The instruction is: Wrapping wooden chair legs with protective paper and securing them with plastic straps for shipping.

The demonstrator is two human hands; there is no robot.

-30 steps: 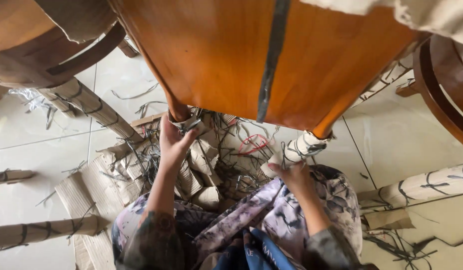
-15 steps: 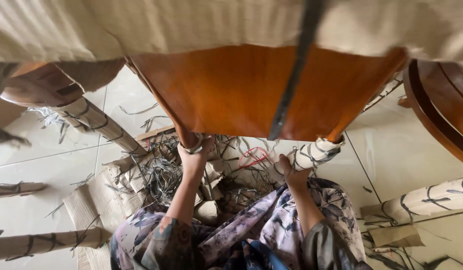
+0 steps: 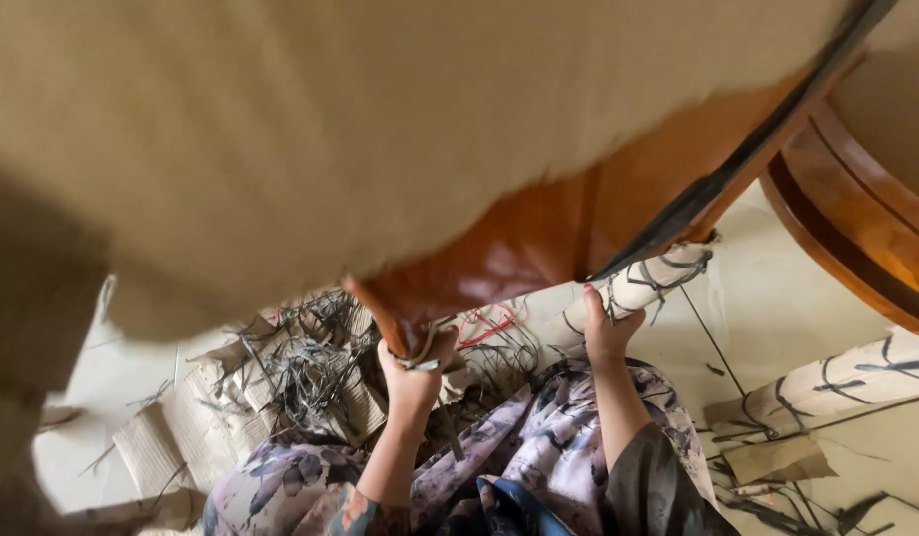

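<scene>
Cloth (image 3: 380,129) over wooden panel (image 3: 549,238), strap pile (image 3: 301,367) on floor below, wrapped leg (image 3: 837,382) at right

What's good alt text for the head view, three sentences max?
Seen from above, a person's left hand grips the corner of a brown wooden panel and the right hand holds a paper-wrapped leg beside it. Tan cloth covers most of the frame. Cut strapping and torn cardboard litter the pale floor.

Left hand (image 3: 412,372) grips a bare wooden leg (image 3: 388,316). Right hand (image 3: 606,333) clasps a paper-wrapped leg (image 3: 646,283). Cut strapping (image 3: 301,362) litters the floor (image 3: 767,318).
</scene>
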